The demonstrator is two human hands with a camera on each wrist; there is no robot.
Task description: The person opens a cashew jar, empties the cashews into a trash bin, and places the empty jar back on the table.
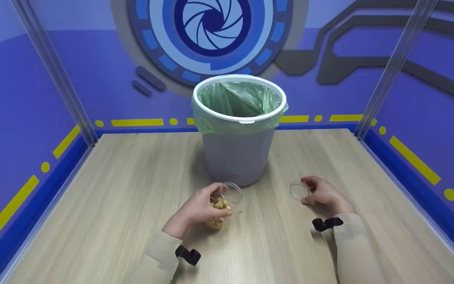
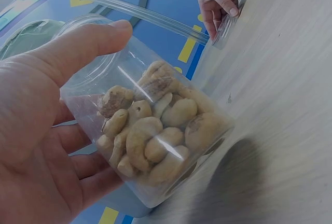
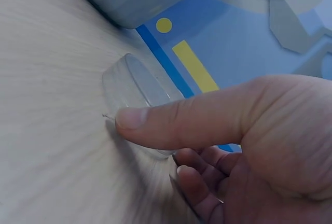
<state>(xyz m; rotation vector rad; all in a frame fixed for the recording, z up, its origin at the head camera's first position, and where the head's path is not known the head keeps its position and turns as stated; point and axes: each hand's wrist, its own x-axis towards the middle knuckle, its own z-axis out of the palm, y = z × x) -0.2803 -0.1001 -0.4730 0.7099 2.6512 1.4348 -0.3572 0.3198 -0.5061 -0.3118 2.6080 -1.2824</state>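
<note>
left hand grips jar low at desk, front of bin; left wrist view shows nuts close up, thumb across near side. green liner shows in head view, not right wrist. lid pinched by right hand, thumb extended, other fingers curled.

Left hand curled, gripping; right hand pinching, well apart.
</note>
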